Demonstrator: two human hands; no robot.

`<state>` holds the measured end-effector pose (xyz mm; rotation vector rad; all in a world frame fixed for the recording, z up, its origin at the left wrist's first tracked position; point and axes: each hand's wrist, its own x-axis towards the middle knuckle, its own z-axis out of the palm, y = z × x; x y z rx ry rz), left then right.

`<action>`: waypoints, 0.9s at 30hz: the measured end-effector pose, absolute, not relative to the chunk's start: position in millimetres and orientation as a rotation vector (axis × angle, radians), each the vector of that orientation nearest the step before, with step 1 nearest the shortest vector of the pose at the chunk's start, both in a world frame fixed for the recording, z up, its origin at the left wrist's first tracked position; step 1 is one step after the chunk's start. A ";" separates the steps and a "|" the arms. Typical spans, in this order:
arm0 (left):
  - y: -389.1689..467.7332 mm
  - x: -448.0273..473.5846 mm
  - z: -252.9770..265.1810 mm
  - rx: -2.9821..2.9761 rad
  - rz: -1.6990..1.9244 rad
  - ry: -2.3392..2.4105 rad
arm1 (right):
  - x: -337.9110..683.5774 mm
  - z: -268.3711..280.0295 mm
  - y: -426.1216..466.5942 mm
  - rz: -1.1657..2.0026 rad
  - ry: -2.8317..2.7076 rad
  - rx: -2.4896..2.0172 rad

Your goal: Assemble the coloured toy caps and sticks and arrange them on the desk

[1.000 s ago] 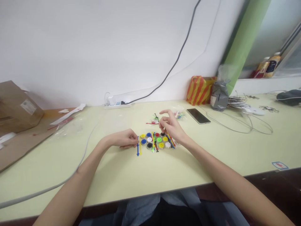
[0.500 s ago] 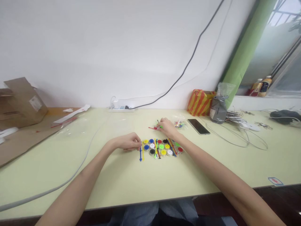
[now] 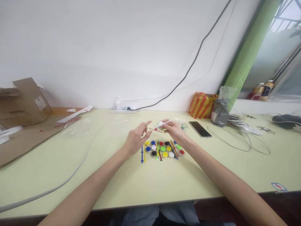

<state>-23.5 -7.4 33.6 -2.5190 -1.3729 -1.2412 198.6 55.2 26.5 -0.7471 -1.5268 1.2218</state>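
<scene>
My right hand [image 3: 174,129] pinches a white plastic arrow [image 3: 165,123] above the table behind the rows of pieces. My left hand [image 3: 137,136] hovers to its left, fingers stretched and apart, with nothing in it. A red arrow [image 3: 155,130] lies between the two hands. In front of them are several round clear pieces with coloured caps, such as a black-capped one [image 3: 153,153] and a red-capped one [image 3: 182,152]. Coloured arrows lie among these. At the left end, a blue arrow [image 3: 142,154] and a yellow arrow [image 3: 144,153] lie side by side.
More small coloured pieces [image 3: 184,126] lie beside my right hand. A black phone [image 3: 200,129], a striped bag [image 3: 202,105], a grey bag [image 3: 219,112] and thin cables stand or lie to the right. On the left are a cardboard box [image 3: 28,103] and a grey cable [image 3: 70,176].
My left hand has left the yellow and blue arrows, moved up and right, and opened. My right hand now holds a white arrow. The view has shifted slightly.
</scene>
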 end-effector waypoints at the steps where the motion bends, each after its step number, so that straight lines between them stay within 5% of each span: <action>1: -11.5 -17.4 34.3 -2.536 -1.267 -1.294 | 198.8 26.6 44.3 1.281 -1.559 -0.689; 11: -27.3 8.4 39.0 -2.596 -1.566 -1.048 | 190.1 39.4 -15.5 1.552 -1.437 -0.566; 18: -23.2 -4.3 49.3 -2.471 -1.101 -1.120 | 184.8 40.0 -26.5 0.957 -1.770 -0.592; 22: -26.3 -7.2 50.8 -2.509 -0.803 -1.015 | 184.1 33.9 -24.5 0.927 -1.769 -0.659; 27: -30.9 -0.7 51.8 -2.623 -0.882 -0.977 | 187.0 31.7 -22.6 0.932 -1.796 -0.636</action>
